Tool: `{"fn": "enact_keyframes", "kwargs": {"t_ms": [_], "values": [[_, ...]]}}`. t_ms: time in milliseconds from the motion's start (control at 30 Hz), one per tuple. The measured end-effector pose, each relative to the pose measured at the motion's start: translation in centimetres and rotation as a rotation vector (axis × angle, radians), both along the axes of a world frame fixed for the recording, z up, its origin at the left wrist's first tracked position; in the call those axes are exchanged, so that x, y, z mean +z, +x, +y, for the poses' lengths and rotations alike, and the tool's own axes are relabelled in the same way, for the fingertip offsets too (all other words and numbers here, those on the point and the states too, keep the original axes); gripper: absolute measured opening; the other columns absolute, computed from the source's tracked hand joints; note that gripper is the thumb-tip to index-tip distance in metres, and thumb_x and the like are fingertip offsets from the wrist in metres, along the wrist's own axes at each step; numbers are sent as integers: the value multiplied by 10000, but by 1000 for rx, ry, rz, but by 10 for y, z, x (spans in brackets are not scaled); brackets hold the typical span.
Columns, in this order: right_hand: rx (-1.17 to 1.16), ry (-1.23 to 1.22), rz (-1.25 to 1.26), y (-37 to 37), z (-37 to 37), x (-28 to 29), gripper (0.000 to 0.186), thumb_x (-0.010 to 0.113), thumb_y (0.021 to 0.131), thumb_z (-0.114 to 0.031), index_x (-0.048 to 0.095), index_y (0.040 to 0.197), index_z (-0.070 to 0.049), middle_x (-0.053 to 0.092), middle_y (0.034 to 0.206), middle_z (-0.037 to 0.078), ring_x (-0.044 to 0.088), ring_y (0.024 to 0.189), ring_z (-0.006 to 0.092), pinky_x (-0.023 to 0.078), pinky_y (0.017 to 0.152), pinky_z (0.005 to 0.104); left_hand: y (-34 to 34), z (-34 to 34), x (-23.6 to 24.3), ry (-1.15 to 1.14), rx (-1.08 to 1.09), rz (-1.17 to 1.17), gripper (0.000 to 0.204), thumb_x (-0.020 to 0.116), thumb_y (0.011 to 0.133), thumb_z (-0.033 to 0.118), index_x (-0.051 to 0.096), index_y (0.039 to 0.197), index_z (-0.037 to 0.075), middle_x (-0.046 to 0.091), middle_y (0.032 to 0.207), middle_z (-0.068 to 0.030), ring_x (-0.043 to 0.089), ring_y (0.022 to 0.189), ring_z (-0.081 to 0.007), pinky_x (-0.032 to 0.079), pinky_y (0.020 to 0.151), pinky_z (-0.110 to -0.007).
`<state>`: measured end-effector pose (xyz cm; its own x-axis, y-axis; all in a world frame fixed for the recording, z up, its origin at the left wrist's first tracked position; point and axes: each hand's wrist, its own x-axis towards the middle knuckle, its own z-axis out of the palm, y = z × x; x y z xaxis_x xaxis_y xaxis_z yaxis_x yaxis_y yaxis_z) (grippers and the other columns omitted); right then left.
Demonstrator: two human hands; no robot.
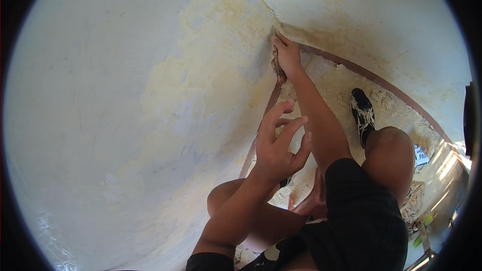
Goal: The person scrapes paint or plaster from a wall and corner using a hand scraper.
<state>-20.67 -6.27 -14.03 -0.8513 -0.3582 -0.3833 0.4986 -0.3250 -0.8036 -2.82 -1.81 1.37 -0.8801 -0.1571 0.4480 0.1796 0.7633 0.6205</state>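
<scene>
My right hand (288,56) reaches into the corner between two walls, low down near the skirting. It is closed around a scraper with a worn, dirty handle (280,74) that ends in red. Its thin blade points up against the corner seam and is mostly hidden by my fingers. The left wall (165,90) shows patchy yellowish areas where the pale coating looks uneven. My left hand (278,145) hangs in the air in front of my body, fingers curled but apart, holding nothing.
A brown skirting strip (381,81) edges the floor (326,83), which is littered with pale scrapings. My shoe (362,115) stands on the right, with scrapings on it. Beyond my knee lie a blue-and-white printed packet (420,155), a crumpled bundle (413,201) and a metal frame (426,241).
</scene>
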Motion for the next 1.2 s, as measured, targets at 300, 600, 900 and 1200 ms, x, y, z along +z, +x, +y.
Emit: {"fn": "enact_keyframes", "kwargs": {"t_ms": [300, 600, 900, 1200], "values": [[-63, -36, 4, -22, -4, 11, 286, 572, 919, -247, 616, 1067, -6, 448, 576, 14, 424, 356, 144, 394, 358, 316, 2, 2, 3, -12, -33, -18, 269, 663, 699, -10, 636, 966, -28, 495, 1183, -219, 586, 1014, -299, 570, 744, -348], [-56, -40, -69, -12, -4, 4, 244, 569, 921, -243, 596, 934, -1, 443, 567, 25, 448, 363, 145, 401, 355, 328, 0, -2, 0, -4, -7, 10, 277, 669, 698, -7, 638, 974, -17, 498, 1189, -215, 586, 1012, -296, 564, 750, -346], [-39, -48, -39, -18, 1, 33, 256, 571, 920, -240, 610, 1028, -11, 450, 598, 15, 461, 373, 149, 396, 355, 322, 1, -1, 2, 6, -4, -38, 272, 664, 693, -15, 640, 963, -30, 494, 1189, -227, 590, 1008, -296, 564, 756, -349], [-73, -49, -50, -16, -6, 68, 263, 560, 925, -251, 616, 1009, -8, 441, 607, 9, 441, 377, 135, 397, 375, 307, -1, -7, 4, -30, 3, 31, 275, 662, 689, -23, 638, 963, -39, 495, 1188, -228, 601, 983, -299, 560, 743, -332]]}}
